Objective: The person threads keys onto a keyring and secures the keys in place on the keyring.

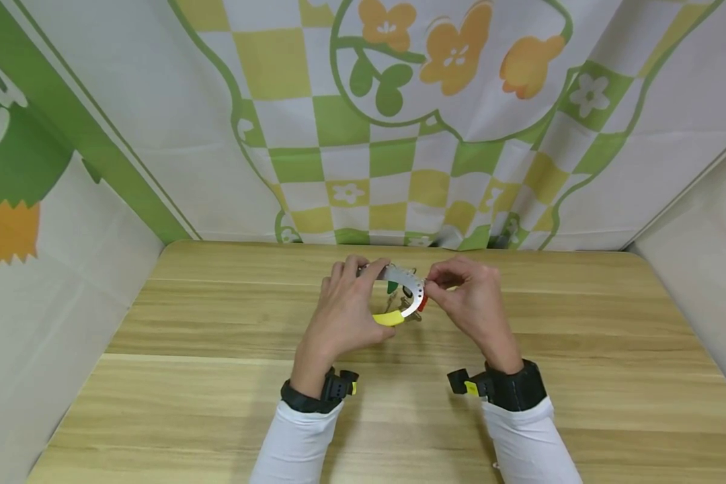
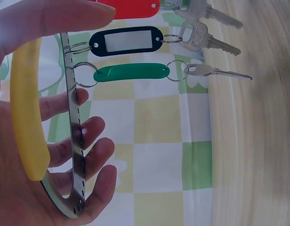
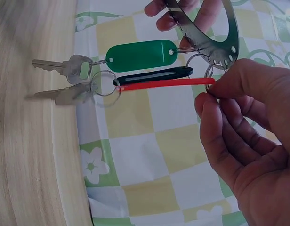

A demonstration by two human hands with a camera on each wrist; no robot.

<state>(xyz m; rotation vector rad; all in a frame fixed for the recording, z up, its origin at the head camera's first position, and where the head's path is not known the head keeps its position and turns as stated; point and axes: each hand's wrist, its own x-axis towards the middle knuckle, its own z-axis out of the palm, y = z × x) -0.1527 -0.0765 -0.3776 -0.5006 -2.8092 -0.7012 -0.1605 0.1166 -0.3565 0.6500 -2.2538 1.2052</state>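
Observation:
My left hand (image 1: 345,312) grips a curved metal key holder (image 2: 76,146) with a yellow handle (image 2: 27,108) and a row of small holes. Three key tags hang from it by split rings: a green one (image 3: 140,55), a black one with a white label (image 2: 128,41) and a red one (image 3: 164,84). Each tag carries a silver key, such as the key (image 2: 220,73) on the green tag. Between thumb and fingertips, my right hand (image 1: 472,299) pinches the split ring (image 3: 209,75) of the red tag, right at the holder's curved end.
Below the hands is a wooden table (image 1: 218,383). At its back edge hangs a cloth (image 1: 393,161) with green and yellow checks and flowers. White fabric walls (image 1: 702,222) stand at both sides. A tiny pale object (image 1: 496,465) lies beside the right sleeve.

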